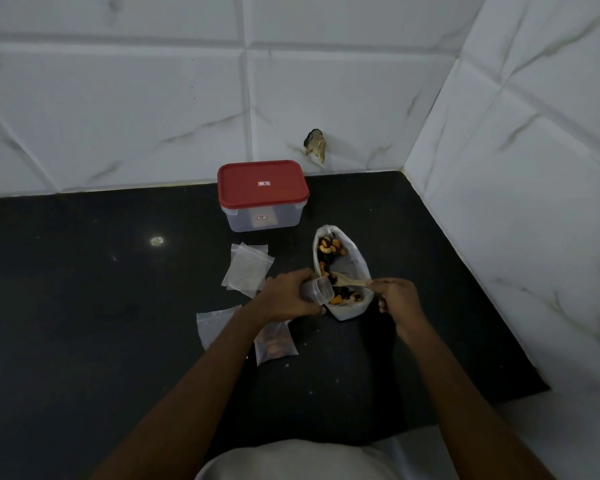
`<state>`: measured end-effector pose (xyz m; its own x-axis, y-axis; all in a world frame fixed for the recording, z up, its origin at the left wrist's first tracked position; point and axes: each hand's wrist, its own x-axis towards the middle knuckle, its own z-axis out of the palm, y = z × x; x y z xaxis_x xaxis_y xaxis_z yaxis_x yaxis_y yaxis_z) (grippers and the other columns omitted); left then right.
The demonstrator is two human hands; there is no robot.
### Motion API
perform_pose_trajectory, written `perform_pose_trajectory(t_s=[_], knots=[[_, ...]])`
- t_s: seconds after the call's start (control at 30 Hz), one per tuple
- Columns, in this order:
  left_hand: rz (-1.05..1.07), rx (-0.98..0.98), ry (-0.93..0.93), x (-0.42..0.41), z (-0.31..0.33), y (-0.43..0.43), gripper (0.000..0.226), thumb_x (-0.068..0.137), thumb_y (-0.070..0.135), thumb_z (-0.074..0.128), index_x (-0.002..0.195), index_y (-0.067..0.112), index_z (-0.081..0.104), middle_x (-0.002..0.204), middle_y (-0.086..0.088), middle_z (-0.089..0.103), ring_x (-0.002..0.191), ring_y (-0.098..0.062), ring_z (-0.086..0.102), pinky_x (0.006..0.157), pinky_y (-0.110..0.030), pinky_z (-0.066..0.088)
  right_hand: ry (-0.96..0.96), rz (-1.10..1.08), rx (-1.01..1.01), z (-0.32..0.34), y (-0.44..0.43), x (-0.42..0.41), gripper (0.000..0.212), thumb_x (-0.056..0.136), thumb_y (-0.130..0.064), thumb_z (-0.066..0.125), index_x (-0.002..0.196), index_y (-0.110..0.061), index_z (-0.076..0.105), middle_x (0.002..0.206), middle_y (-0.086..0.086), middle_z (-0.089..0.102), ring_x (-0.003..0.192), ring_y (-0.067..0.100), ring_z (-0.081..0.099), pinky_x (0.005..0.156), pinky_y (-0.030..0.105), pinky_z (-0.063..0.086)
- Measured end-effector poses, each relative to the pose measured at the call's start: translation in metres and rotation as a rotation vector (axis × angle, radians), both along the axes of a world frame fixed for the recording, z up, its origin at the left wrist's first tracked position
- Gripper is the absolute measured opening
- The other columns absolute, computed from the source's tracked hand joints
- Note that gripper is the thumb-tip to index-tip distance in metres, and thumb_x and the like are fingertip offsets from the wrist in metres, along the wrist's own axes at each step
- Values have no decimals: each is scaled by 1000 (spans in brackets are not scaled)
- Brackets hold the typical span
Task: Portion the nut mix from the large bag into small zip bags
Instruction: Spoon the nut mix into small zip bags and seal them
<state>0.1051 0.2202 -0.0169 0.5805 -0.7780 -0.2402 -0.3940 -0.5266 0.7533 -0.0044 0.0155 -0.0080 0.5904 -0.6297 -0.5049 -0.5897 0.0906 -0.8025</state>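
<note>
The large white bag [355,261] lies open on the black counter, showing mixed nuts [329,249] inside. My left hand [288,299] grips a small clear plastic cup [317,289], tilted with its mouth over the bag's near end. My right hand [397,299] pinches the handle of a wooden spoon [349,280], whose bowl is in the nuts by the cup. Empty small zip bags [248,270] lie left of the large bag. A filled zip bag [274,342] lies under my left wrist, with another zip bag [215,325] beside it.
A clear plastic box with a red lid [262,194] stands at the back by the tiled wall. The wall corner closes the counter on the right. A dark chipped spot [315,143] marks the back wall. Bare black counter [84,289] stretches to the left.
</note>
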Motion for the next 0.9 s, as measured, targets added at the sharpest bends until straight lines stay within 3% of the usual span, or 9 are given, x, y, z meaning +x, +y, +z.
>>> perform_pose_trajectory(t_s=[0.1,0.23,0.37,0.47,0.6,0.73,0.8,0.9], knots=[[23,-15,7,1,-1,1,58,81,31,77,131,22,50,118,7,55,103,-5,51,80,-19,40,-25,-28,43,1,-3,-3,13,86,-19,70,95,-9,72,82,6,63,66,14,50,59,26,45],[76,-22,8,-1,-6,1,57,80,32,78,129,22,51,118,7,57,104,-6,54,84,-21,41,-36,-45,63,5,-4,-4,13,86,-19,70,95,-11,72,80,6,59,66,13,48,60,26,44],[149,-87,-15,-5,-9,1,55,78,31,79,125,23,52,110,13,55,95,2,52,75,-10,38,-132,-4,30,18,0,-10,9,89,-15,67,93,-9,72,77,5,61,62,12,47,56,24,42],[194,-124,-33,-5,-10,1,56,77,36,80,124,26,52,109,17,54,93,5,52,74,-9,38,-209,49,-31,30,9,-13,9,89,-13,67,90,-7,74,75,4,64,59,12,48,55,25,41],[218,-155,-13,-7,-12,0,55,76,34,81,122,26,53,108,16,57,95,4,54,77,-11,40,-188,248,-328,39,26,-14,8,90,-18,68,89,-16,75,80,-4,70,72,5,61,65,19,44],[258,-200,23,-10,-14,1,52,76,31,81,120,25,54,112,11,61,100,0,57,89,-24,48,-260,488,-724,43,45,-14,10,89,-14,69,97,-18,75,87,-13,65,79,-3,60,69,7,42],[290,-236,32,-10,-16,2,48,76,32,81,116,25,56,108,10,62,100,-1,59,90,-28,50,-308,591,-875,43,49,-16,15,89,-12,68,101,-17,75,92,-10,62,85,4,59,74,17,47],[335,-309,26,-12,-14,3,43,75,31,81,111,25,58,105,10,64,99,-2,60,87,-28,52,-365,608,-1022,42,47,-20,21,88,-11,68,107,-17,74,90,-13,50,83,9,55,68,27,49]])
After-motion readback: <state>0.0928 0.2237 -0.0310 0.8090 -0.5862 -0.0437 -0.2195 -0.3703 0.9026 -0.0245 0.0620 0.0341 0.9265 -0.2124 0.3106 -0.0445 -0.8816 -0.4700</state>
